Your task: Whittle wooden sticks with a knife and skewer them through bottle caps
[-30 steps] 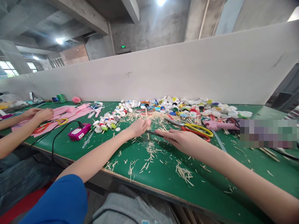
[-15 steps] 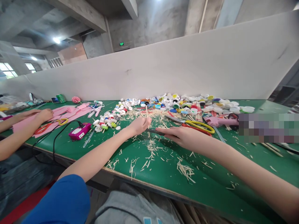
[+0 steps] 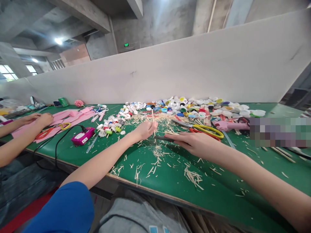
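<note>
My left hand point(image 3: 146, 130) is closed around a thin wooden stick point(image 3: 152, 114), held nearly upright, its lower end pointing down at the table. In my right hand point(image 3: 190, 140) is a dark, narrow knife point(image 3: 164, 138), its handle mostly covered by the fingers. The blade's tip end meets the lower part of the stick, just below my left fist. Pale wood shavings point(image 3: 158, 151) lie under and around both hands. Behind my right hand rest scissors point(image 3: 209, 130) with yellow and red handles.
Bottle caps point(image 3: 187, 106) are heaped along the white partition point(image 3: 155, 77). Sticks with caps point(image 3: 109, 126) lie left, near a magenta box point(image 3: 83, 136) with a black cable. A pink glue gun point(image 3: 225, 125) sits right. At far left, another person's hands point(image 3: 43, 119) touch pink sheets point(image 3: 63, 116).
My right hand and the knife have shifted slightly down and to the right, so the blade crosses the stick lower. My left hand holds the stick in nearly the same place.
</note>
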`<state>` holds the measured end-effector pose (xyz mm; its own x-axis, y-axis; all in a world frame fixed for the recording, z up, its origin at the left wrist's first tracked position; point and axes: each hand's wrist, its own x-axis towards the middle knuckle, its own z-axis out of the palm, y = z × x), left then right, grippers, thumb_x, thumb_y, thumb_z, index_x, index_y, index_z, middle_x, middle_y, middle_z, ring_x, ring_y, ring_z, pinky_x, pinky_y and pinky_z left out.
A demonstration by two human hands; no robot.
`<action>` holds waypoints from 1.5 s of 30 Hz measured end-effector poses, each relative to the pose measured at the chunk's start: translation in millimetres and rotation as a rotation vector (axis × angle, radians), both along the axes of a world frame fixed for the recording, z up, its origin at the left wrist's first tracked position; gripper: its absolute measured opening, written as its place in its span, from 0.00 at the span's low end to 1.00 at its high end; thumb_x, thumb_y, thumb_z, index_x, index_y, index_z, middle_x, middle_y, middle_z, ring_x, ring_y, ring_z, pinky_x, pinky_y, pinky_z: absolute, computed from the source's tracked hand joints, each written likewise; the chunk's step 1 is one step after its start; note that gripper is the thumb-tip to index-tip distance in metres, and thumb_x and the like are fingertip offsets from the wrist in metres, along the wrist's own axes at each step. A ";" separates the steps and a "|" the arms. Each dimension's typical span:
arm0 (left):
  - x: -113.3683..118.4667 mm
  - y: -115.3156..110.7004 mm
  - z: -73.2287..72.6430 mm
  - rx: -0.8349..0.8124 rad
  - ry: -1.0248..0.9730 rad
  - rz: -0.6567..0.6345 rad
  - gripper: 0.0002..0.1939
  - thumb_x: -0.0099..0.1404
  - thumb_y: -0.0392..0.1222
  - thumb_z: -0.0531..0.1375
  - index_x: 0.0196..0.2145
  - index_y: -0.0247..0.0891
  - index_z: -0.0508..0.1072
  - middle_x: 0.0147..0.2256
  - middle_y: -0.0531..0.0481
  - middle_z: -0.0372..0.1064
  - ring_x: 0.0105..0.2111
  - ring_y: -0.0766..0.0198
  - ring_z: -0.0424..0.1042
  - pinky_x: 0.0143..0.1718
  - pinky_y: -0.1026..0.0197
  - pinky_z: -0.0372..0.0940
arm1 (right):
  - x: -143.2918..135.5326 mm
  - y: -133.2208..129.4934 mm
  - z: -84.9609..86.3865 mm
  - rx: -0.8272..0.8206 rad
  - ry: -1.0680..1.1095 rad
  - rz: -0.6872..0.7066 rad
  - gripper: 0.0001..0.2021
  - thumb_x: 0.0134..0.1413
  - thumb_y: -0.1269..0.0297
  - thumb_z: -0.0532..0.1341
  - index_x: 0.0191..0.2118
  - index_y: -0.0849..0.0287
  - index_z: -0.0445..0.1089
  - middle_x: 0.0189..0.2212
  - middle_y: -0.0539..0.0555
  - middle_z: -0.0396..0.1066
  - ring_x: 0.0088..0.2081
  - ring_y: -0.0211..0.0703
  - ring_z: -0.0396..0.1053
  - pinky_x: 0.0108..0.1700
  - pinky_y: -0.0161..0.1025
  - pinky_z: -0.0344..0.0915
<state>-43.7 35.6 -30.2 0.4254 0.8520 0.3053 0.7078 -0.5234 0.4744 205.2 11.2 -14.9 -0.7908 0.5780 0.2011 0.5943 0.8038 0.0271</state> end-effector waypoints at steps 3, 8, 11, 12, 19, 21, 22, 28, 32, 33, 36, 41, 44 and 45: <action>0.5 -0.8 0.8 -0.002 -0.005 0.003 0.24 0.70 0.51 0.34 0.21 0.39 0.53 0.17 0.54 0.50 0.20 0.65 0.52 0.26 0.61 0.50 | -0.9 0.2 -0.9 0.105 -0.021 -0.021 0.23 0.65 0.60 0.44 0.63 0.39 0.55 0.40 0.53 0.73 0.26 0.37 0.68 0.24 0.34 0.58; 1.7 -2.0 0.8 -0.008 -0.017 0.010 0.24 0.70 0.49 0.35 0.21 0.39 0.57 0.18 0.53 0.55 0.21 0.65 0.55 0.27 0.62 0.51 | -3.7 1.1 -4.8 0.198 -0.055 -0.020 0.23 0.64 0.63 0.43 0.63 0.38 0.55 0.33 0.53 0.71 0.19 0.33 0.60 0.20 0.34 0.51; 1.8 -1.1 -0.7 -0.015 -0.033 0.018 0.25 0.70 0.49 0.35 0.21 0.38 0.58 0.19 0.53 0.57 0.22 0.66 0.56 0.28 0.62 0.52 | -4.6 1.5 -5.5 0.168 -0.048 -0.010 0.24 0.64 0.65 0.43 0.63 0.37 0.55 0.36 0.53 0.72 0.23 0.36 0.65 0.22 0.34 0.54; 1.9 -1.0 -1.0 -0.021 -0.039 0.018 0.25 0.70 0.49 0.35 0.21 0.38 0.59 0.19 0.53 0.57 0.22 0.66 0.56 0.28 0.62 0.52 | -4.9 1.5 -5.4 0.146 -0.053 -0.006 0.25 0.63 0.65 0.44 0.63 0.37 0.54 0.36 0.53 0.73 0.25 0.37 0.66 0.23 0.34 0.55; 3.9 -4.2 0.6 -0.047 -0.048 0.001 0.25 0.70 0.49 0.35 0.21 0.38 0.58 0.18 0.53 0.56 0.21 0.66 0.56 0.28 0.62 0.53 | -5.7 1.6 -6.8 -0.035 -0.056 0.015 0.23 0.63 0.63 0.47 0.62 0.39 0.56 0.38 0.51 0.75 0.32 0.40 0.71 0.26 0.33 0.60; 4.4 -4.6 0.5 -0.045 -0.052 -0.006 0.26 0.70 0.50 0.34 0.22 0.38 0.58 0.18 0.53 0.56 0.21 0.67 0.56 0.28 0.62 0.53 | -5.5 1.1 -8.1 -0.013 -0.048 0.023 0.23 0.63 0.62 0.46 0.62 0.39 0.57 0.39 0.51 0.75 0.32 0.39 0.71 0.26 0.33 0.60; 4.5 -4.6 0.4 -0.044 -0.056 -0.007 0.25 0.70 0.50 0.34 0.22 0.38 0.58 0.18 0.54 0.55 0.21 0.67 0.56 0.28 0.62 0.53 | -5.3 0.7 -8.7 0.008 -0.042 0.028 0.23 0.64 0.62 0.46 0.62 0.39 0.56 0.39 0.52 0.74 0.31 0.39 0.70 0.25 0.33 0.59; 3.8 -4.2 0.5 -0.052 -0.069 0.013 0.26 0.70 0.49 0.35 0.20 0.38 0.58 0.17 0.54 0.55 0.20 0.66 0.55 0.28 0.62 0.52 | -2.6 1.7 -10.8 0.195 -0.032 0.011 0.23 0.64 0.62 0.44 0.63 0.39 0.55 0.36 0.53 0.72 0.22 0.33 0.62 0.20 0.33 0.48; 3.5 -2.8 0.4 -0.052 -0.069 0.014 0.26 0.70 0.50 0.34 0.20 0.39 0.57 0.18 0.53 0.56 0.21 0.66 0.55 0.28 0.62 0.52 | -1.7 4.3 -12.5 0.262 -0.053 -0.005 0.24 0.64 0.63 0.44 0.63 0.38 0.54 0.32 0.52 0.70 0.19 0.32 0.57 0.20 0.34 0.43; 3.6 -2.4 0.2 -0.046 -0.068 0.016 0.26 0.70 0.50 0.34 0.20 0.39 0.57 0.18 0.53 0.56 0.21 0.66 0.55 0.28 0.62 0.52 | -2.0 4.5 -12.8 0.274 -0.059 -0.007 0.24 0.64 0.64 0.44 0.63 0.38 0.54 0.32 0.52 0.69 0.19 0.32 0.56 0.20 0.35 0.42; 3.5 -1.7 -0.7 -0.035 -0.059 0.029 0.26 0.70 0.51 0.34 0.20 0.39 0.55 0.18 0.53 0.55 0.21 0.66 0.55 0.27 0.62 0.51 | -4.1 3.6 -12.4 0.265 -0.079 -0.018 0.25 0.63 0.65 0.44 0.63 0.37 0.53 0.31 0.52 0.69 0.18 0.32 0.53 0.19 0.35 0.41; 2.5 -0.8 -2.6 -0.037 -0.053 0.073 0.25 0.70 0.51 0.34 0.20 0.39 0.54 0.17 0.54 0.52 0.20 0.66 0.53 0.26 0.62 0.50 | -7.8 1.4 -7.6 0.184 -0.086 -0.029 0.25 0.63 0.65 0.45 0.63 0.38 0.55 0.32 0.52 0.71 0.20 0.33 0.57 0.20 0.34 0.43; 1.9 0.1 -3.2 -0.027 -0.045 0.089 0.25 0.70 0.51 0.35 0.20 0.39 0.54 0.17 0.54 0.52 0.20 0.66 0.53 0.26 0.62 0.50 | -8.5 2.1 -5.7 0.153 -0.076 -0.034 0.25 0.63 0.65 0.45 0.62 0.36 0.55 0.34 0.52 0.72 0.22 0.34 0.60 0.20 0.34 0.45; 2.0 0.2 -3.2 -0.025 -0.043 0.091 0.25 0.70 0.52 0.35 0.20 0.39 0.54 0.17 0.54 0.51 0.20 0.66 0.53 0.26 0.62 0.50 | -8.5 2.4 -5.5 0.146 -0.078 -0.035 0.24 0.63 0.65 0.45 0.62 0.36 0.55 0.34 0.52 0.73 0.22 0.34 0.61 0.20 0.34 0.45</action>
<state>-41.8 35.8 -33.4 0.3327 0.8943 0.2992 0.7310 -0.4450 0.5173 196.7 13.6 -20.4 -0.7871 0.5749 0.2237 0.6137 0.7666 0.1891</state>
